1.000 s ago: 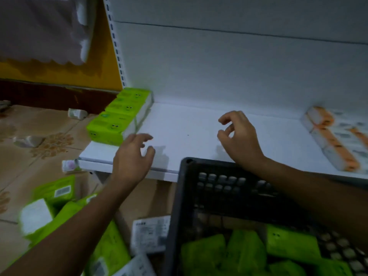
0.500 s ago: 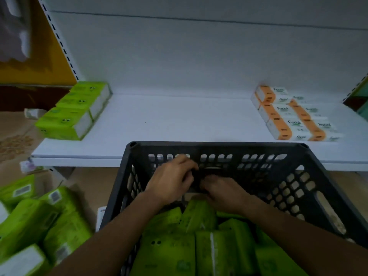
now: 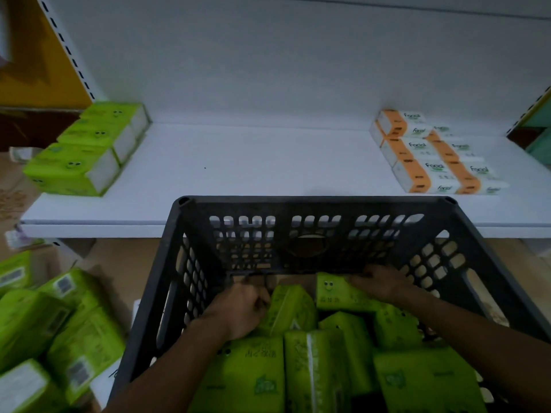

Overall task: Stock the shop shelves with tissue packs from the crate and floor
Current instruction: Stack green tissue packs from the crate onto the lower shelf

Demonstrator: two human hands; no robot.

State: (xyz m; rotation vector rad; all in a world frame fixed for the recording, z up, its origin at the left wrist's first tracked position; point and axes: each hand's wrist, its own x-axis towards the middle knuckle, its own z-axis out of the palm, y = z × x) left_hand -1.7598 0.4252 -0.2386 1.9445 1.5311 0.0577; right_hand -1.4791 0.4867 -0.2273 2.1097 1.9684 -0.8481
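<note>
Both hands now spread apart inside black crate [image 3: 313,207], plastic, holed walls. Left hand [image 3: 241,311] curls round tilted green pack [image 3: 293,308], soft, shiny wrap. Right hand [image 3: 384,283] grips smiley pack [image 3: 334,293]. More boxy green packs [image 3: 77,165] sit at left end of flat white shelf [image 3: 253,174].

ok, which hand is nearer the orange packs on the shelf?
Right. The right hand is at the crate's far wall, below and left of the orange packs; the left hand is lower and further left in the crate.
</note>
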